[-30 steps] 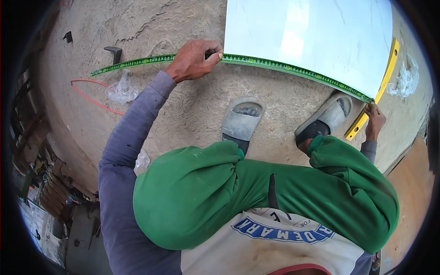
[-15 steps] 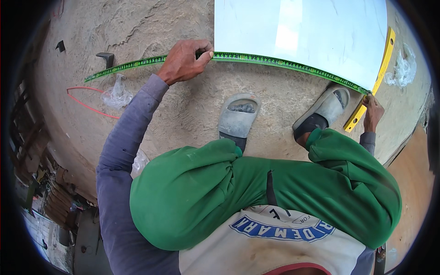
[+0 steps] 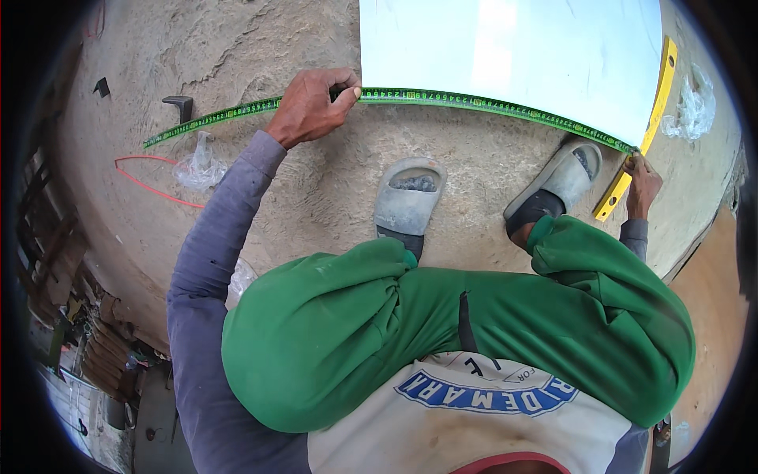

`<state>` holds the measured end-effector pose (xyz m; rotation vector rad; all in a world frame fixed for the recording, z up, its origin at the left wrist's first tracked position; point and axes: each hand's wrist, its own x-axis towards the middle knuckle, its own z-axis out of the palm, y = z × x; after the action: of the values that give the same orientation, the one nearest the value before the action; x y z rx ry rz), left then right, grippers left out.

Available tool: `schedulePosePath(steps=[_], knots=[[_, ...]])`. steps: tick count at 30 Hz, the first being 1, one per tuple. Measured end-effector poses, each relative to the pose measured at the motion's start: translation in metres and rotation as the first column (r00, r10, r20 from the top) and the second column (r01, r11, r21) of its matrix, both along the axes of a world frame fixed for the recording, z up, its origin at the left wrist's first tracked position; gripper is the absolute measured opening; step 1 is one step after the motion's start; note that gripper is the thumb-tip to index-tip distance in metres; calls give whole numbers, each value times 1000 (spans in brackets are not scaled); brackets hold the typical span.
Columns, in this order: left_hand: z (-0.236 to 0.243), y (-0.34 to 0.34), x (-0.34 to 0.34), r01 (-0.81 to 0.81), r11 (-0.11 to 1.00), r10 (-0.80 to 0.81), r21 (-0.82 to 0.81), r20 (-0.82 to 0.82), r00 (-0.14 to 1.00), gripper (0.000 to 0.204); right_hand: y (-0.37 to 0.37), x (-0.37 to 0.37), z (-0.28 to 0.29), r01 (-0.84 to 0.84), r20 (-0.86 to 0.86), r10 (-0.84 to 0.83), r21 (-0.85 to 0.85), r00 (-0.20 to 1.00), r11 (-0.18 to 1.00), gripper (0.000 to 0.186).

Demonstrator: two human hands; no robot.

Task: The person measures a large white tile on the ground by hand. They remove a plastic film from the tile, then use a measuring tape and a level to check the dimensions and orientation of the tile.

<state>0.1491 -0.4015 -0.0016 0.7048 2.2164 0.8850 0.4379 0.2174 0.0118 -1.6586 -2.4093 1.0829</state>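
A green measuring tape [image 3: 482, 102] stretches along the near edge of a glossy white sheet [image 3: 442, 47] and runs on past its left corner over the ground. My left hand [image 3: 313, 107] pinches the tape between thumb and fingers at the sheet's near left corner. At the near right corner, my right hand [image 3: 643, 183] has its fingers closed on the tape's end. A yellow spirit level [image 3: 662, 95] lies along the sheet's right edge, passing beside my right hand.
Left of the sheet, a dark metal bracket [image 3: 182, 106] lies behind the tape. Crumpled clear plastic [image 3: 200, 163] and a red strap [image 3: 158, 192] rest nearer. More clear plastic [image 3: 692, 107] lies at right. My sandalled feet [image 3: 409, 197] stand on rough ground. Clutter lines the lower left.
The sheet, tape and level have shifted very slightly left and up in the view. Both hands keep their hold on the tape.
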Motion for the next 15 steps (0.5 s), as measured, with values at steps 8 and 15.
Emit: schedulePosePath(steps=[8, 15], knots=[[-5, 3, 1, 39, 999, -39, -25, -29, 999, 21, 13, 3, 0, -15, -1, 15, -4, 1000, 1000, 42], [5, 0, -1, 58, 990, -54, -129, 31, 998, 21, 0, 2, -5, -6, -24, 6, -20, 1000, 1000, 43]])
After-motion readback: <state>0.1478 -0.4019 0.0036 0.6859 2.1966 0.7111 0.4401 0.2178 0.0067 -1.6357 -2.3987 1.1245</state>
